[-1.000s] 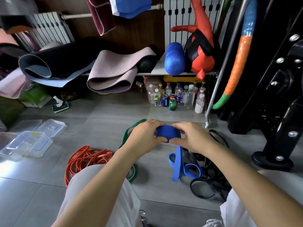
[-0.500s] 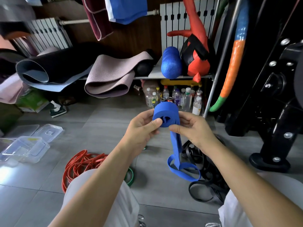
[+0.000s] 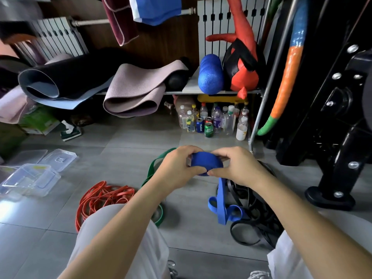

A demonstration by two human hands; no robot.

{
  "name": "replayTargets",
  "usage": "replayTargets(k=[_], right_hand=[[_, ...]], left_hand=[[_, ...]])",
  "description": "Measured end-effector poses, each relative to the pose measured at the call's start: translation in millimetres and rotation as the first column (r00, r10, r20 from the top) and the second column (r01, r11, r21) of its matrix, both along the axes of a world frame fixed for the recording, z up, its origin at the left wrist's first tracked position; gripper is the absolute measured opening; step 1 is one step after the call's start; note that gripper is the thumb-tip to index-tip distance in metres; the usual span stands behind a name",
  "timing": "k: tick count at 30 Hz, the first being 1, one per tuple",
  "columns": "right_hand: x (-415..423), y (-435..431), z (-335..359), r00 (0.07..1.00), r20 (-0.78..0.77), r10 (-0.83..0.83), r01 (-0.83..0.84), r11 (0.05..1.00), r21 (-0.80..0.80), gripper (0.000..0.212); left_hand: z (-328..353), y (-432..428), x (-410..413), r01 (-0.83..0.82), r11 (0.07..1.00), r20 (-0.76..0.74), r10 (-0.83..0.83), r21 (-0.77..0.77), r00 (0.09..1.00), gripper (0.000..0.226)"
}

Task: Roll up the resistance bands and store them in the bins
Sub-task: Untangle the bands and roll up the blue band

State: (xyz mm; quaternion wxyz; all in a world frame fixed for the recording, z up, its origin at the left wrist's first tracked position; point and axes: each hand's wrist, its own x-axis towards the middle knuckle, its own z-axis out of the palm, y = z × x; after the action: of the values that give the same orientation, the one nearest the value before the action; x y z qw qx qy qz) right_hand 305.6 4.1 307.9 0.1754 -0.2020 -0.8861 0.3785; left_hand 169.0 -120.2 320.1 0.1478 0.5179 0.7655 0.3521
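Observation:
A blue resistance band (image 3: 205, 163) is partly wound into a thick roll held in front of me above the floor. My left hand (image 3: 175, 168) grips the roll from the left and my right hand (image 3: 239, 166) grips it from the right, fingers curled over its top. The band's loose tail (image 3: 223, 206) hangs down to the tiles and ends in loops. On the floor lie an orange band pile (image 3: 100, 196), a green band (image 3: 155, 168) partly behind my left arm, and a tangle of black bands (image 3: 253, 218). Clear plastic bins (image 3: 30, 179) sit at the left.
Clear lids (image 3: 58, 159) lie behind the bins. Bottles and cans (image 3: 211, 122) stand under a low shelf with rolled mats (image 3: 132, 93) and a blue foam roller (image 3: 210, 74). A black machine base (image 3: 330, 196) stands at the right. My knees fill the bottom.
The roll had been lifted and turned on edge half a second ago; now both hands have lowered it again and turned it flat, with more of the tail wound in.

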Motion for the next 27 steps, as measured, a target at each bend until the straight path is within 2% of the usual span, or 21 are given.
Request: replayTargets(k=[4,8,13,14,16,17,18,19,20,21,22,23,24,25,27], right_hand=[[1.8,2.0,10.8,0.989,-0.127,-0.070,0.054,0.990,-0.127,0.035],[1.5,5.5,15.5,0.971,-0.228,-0.080,0.024,0.971,-0.236,0.040],[1.7,5.2,15.6,0.921,-0.373,-0.114,-0.036,0.928,-0.372,0.040],[2.0,5.4,15.1,0.915,-0.385,-0.123,-0.038,0.921,-0.387,0.039],[2.3,6.1,14.2,0.913,-0.388,-0.129,-0.024,0.931,-0.365,0.037],[2.6,6.7,13.8,0.916,-0.382,-0.125,-0.013,0.941,-0.339,0.036],[2.4,7.6,13.4,0.921,-0.371,-0.119,-0.002,0.951,-0.309,0.035],[2.3,8.8,12.5,0.930,-0.351,-0.109,0.010,0.962,-0.274,0.036],[2.3,9.7,11.7,0.944,-0.316,-0.096,0.021,0.973,-0.231,0.037],[2.1,9.7,10.9,0.961,-0.265,-0.076,0.029,0.984,-0.178,0.038],[1.6,9.1,10.2,0.977,-0.207,-0.051,0.028,0.993,-0.117,0.039],[0.9,8.2,9.4,0.987,-0.157,-0.024,0.015,0.998,-0.061,0.037],[0.0,6.7,8.7,0.992,-0.130,-0.003,0.000,1.000,-0.023,0.036],[-0.7,5.5,8.0,0.992,-0.127,0.010,-0.011,1.000,-0.007,0.036],[-1.1,4.7,8.0,0.984,-0.180,0.003,-0.011,0.999,-0.047,0.040]], left_hand=[[7.4,-2.0,-0.7,-0.079,0.984,0.346,0.020,0.157,0.938,0.034],[12.9,-1.3,5.4,-0.142,0.937,0.649,-0.108,0.320,0.753,0.034],[14.9,0.7,6.7,-0.164,0.903,0.820,-0.268,0.396,0.505,0.030],[15.0,1.1,5.9,-0.147,0.908,0.830,-0.281,0.393,0.482,0.032],[15.2,2.4,4.7,-0.113,0.926,0.829,-0.264,0.361,0.493,0.031],[15.6,3.1,4.3,-0.097,0.933,0.800,-0.241,0.348,0.550,0.031],[16.7,3.4,3.5,-0.083,0.937,0.724,-0.203,0.339,0.659,0.034],[17.3,3.2,2.3,-0.066,0.942,0.586,-0.149,0.329,0.797,0.041],[17.8,3.0,0.6,-0.028,0.950,0.385,-0.099,0.311,0.918,0.049],[18.6,2.6,-0.8,0.036,0.965,0.135,-0.073,0.259,0.988,0.055],[19.5,2.5,-1.3,0.104,0.978,-0.113,-0.084,0.180,0.990,0.057],[20.1,2.4,-1.2,0.149,0.984,-0.300,-0.114,0.095,0.947,0.056],[21.7,2.1,-0.5,0.162,0.986,-0.411,-0.136,0.029,0.902,0.053],[24.9,2.8,0.2,0.154,0.988,-0.459,-0.139,-0.006,0.877,0.051],[31.7,6.6,-1.4,0.136,0.991,-0.464,-0.124,-0.009,0.877,0.051]])
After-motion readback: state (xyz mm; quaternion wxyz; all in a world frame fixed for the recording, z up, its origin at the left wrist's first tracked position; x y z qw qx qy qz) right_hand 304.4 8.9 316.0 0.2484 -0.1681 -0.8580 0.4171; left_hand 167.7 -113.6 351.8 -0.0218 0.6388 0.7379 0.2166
